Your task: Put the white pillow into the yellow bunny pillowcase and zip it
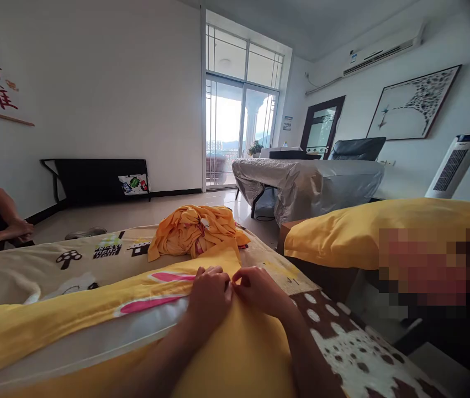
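Note:
A long yellow bed cloth with pink and white patches stretches across the bed in front of me. My left hand is closed on its edge, fingers bent and pressed down. Close beside it, almost touching, my right hand pinches the same edge between thumb and fingertips. Just beyond both hands lies a bunched orange-yellow cloth in a loose heap. Under everything is a patterned blanket, cream and brown with white spots. What exactly sits between my fingertips is too small to see.
A yellow pillow lies at the right, beside a blurred-out patch. Another person's hands rest at the far left. Farther back stand a plastic-covered table, a dark chair, a tower fan and a folded black frame against the wall.

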`<state>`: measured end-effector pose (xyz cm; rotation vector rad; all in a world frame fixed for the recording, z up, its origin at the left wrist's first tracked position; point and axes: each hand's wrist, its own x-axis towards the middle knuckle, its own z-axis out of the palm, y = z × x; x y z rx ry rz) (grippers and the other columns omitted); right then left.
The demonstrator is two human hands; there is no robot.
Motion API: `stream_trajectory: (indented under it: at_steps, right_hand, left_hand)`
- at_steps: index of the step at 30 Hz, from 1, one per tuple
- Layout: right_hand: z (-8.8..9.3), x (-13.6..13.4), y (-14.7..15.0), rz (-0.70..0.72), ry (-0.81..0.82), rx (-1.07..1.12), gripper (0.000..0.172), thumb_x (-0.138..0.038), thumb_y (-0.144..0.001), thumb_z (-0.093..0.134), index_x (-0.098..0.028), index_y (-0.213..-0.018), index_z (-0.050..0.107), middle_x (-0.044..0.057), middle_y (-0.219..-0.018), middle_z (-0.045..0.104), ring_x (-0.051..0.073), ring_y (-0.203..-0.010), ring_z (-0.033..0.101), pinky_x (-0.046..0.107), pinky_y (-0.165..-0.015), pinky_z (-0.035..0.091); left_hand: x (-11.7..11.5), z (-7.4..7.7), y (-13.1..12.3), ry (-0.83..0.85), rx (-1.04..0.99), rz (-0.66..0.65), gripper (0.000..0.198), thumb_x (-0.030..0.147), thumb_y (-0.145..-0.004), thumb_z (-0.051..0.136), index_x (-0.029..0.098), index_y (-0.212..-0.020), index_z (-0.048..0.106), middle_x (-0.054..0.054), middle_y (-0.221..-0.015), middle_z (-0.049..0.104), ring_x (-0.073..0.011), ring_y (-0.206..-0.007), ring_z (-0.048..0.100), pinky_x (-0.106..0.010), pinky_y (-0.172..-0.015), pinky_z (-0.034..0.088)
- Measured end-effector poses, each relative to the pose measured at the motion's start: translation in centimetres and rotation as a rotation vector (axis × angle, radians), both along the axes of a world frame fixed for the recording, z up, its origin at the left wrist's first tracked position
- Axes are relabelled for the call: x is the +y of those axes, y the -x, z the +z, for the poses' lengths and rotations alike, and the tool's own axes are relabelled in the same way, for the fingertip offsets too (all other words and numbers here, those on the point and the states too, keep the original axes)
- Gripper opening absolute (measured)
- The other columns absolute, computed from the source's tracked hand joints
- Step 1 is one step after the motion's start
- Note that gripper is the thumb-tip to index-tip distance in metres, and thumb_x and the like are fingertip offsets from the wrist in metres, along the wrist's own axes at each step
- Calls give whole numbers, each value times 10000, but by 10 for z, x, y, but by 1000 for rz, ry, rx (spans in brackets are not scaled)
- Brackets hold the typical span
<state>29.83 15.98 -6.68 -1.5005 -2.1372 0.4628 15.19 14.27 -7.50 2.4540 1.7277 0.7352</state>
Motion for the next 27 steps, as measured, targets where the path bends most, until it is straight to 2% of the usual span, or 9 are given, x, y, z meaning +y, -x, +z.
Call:
stream_trajectory:
  at_steps: [3,7,11,14,17,20,27]
  right_hand:
    - [-2,1,2,22,-23,-63,268,-131,-717,517,-216,-773,765,15,-670,698,133,-635,556,225,-565,315]
    - [-1,-1,4,18,-61,-64,297,-103,-668,502,-203,-721,776,48,-676,720,134,-615,552,227,-555,320]
    - [2,-2,1,33,-66,-52,304,-92,-654,498,-194,-713,778,58,-689,730,134,-604,550,223,-559,341]
    - [2,0,-3,74,-53,-6,273,-107,-672,516,-186,-709,775,44,-662,723,128,-595,559,218,-567,357]
    - [-1,5,-4,111,-2,91,201,-180,-716,573,-167,-723,773,43,-667,725,135,-621,591,215,-593,389]
    - [-3,8,-3,120,16,153,182,-236,-734,611,-149,-731,771,52,-678,727,143,-636,604,219,-605,401]
    - [-6,10,1,88,-22,80,192,-164,-783,526,-131,-724,707,34,-678,687,118,-626,537,221,-596,355]
  left_hand:
    - [-8,0,-6,-118,207,-28,279,153,-878,417,153,-876,696,-76,-879,658,-225,-899,578,-406,-824,393]
    - [-19,-6,-14,-339,470,-43,290,72,-842,420,90,-904,702,-108,-799,654,-233,-787,591,-375,-707,433]
    - [-26,-12,-20,-520,594,-25,311,28,-811,402,66,-863,707,-118,-713,645,-224,-679,595,-355,-637,455]
    - [-28,-16,-23,-571,668,-3,325,8,-804,386,39,-887,699,-163,-767,675,-224,-667,618,-345,-622,478]
    - [-31,-17,-26,-605,708,0,330,7,-803,383,9,-926,689,-210,-822,688,-238,-693,645,-350,-632,506]
    - [-33,-18,-28,-597,692,9,324,8,-790,388,12,-894,694,-194,-753,684,-229,-659,644,-347,-629,524]
    - [-29,-20,-28,-635,585,79,295,-3,-742,410,36,-820,692,-182,-726,680,-234,-636,643,-324,-572,519]
